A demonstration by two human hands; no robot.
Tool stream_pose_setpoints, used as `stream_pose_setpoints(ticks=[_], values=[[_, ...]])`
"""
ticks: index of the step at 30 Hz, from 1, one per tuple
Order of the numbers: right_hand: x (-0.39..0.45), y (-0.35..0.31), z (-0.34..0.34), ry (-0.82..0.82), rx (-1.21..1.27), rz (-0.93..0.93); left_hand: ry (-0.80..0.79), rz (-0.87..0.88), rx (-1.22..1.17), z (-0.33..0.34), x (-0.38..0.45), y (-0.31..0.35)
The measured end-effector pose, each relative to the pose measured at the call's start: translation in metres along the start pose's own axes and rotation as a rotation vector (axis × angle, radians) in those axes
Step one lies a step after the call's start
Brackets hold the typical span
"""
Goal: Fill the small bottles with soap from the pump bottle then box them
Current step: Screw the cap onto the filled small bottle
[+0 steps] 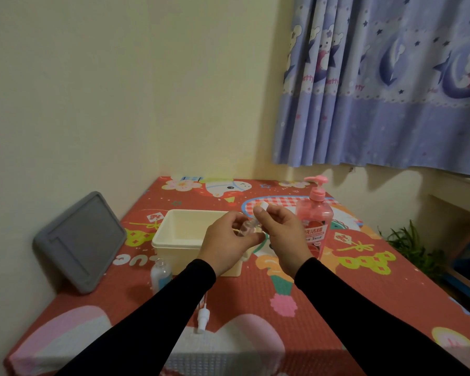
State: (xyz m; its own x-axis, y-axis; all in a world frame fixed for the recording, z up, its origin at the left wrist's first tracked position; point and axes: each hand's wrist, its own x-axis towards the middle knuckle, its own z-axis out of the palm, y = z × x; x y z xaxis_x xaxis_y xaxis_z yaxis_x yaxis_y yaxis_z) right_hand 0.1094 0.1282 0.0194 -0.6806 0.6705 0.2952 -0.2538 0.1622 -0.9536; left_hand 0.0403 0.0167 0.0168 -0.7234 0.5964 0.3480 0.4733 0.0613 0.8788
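Above the cream plastic box (183,232), the left hand (226,244) grips a small clear bottle (245,228) while the right hand (280,234) pinches its white cap (263,206). The glossy pink pump bottle (314,219) stands just behind, on the quilted red cloth (255,291).

Both black-sleeved arms reach forward — left hand (228,241) and right hand (281,234) meet above the cream box (168,240), fingers pinched closed.

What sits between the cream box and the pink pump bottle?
In the head view, the two hands: left hand holds a small clear bottle, right hand holds its white cap.
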Motion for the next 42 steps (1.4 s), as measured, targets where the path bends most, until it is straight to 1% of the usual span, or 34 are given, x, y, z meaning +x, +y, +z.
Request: stream_pose_setpoints(ticks=[5,8,11,15,18,21,25,30,33,37,40,42], values=[[0.003,-0.001,0.000,-0.017,-0.041,0.050,-0.017,0.000,0.004,-0.002,-0.002,0.001],[0.004,-0.008,-0.001,-0.087,0.002,0.067,-0.033,0.000,-0.013,-0.004,-0.001,0.000],[0.004,-0.012,-0.002,-0.170,0.035,0.031,-0.043,-0.003,-0.043,-0.005,0.001,-0.002],[0.009,-0.012,-0.008,-0.231,0.144,0.108,-0.051,0.003,-0.051,-0.006,0.004,-0.005],[0.011,-0.010,-0.015,-0.288,0.125,0.120,-0.054,0.004,-0.036,-0.007,0.005,-0.008],[0.012,-0.007,-0.016,-0.281,0.041,0.085,-0.052,0.008,-0.012,-0.007,0.004,-0.010],[0.008,-0.002,-0.012,-0.189,-0.126,0.010,-0.019,0.009,0.008,-0.005,0.001,-0.008],[0.004,0.005,-0.004,-0.036,-0.144,0.012,-0.015,-0.001,0.017,-0.002,-0.002,-0.007],[0.006,0.001,-0.003,-0.068,-0.130,0.017,-0.025,-0.006,0.009,-0.002,-0.001,-0.005],[0.007,-0.003,0.000,-0.141,0.088,0.089,-0.034,-0.004,-0.002,-0.003,0.000,-0.005],[0.008,-0.006,-0.001,-0.183,0.168,0.157,-0.044,-0.008,-0.019,-0.004,0.001,-0.008],[0.010,-0.006,-0.004,-0.219,0.179,0.190,-0.038,-0.009,-0.032,-0.005,0.002,-0.010]])
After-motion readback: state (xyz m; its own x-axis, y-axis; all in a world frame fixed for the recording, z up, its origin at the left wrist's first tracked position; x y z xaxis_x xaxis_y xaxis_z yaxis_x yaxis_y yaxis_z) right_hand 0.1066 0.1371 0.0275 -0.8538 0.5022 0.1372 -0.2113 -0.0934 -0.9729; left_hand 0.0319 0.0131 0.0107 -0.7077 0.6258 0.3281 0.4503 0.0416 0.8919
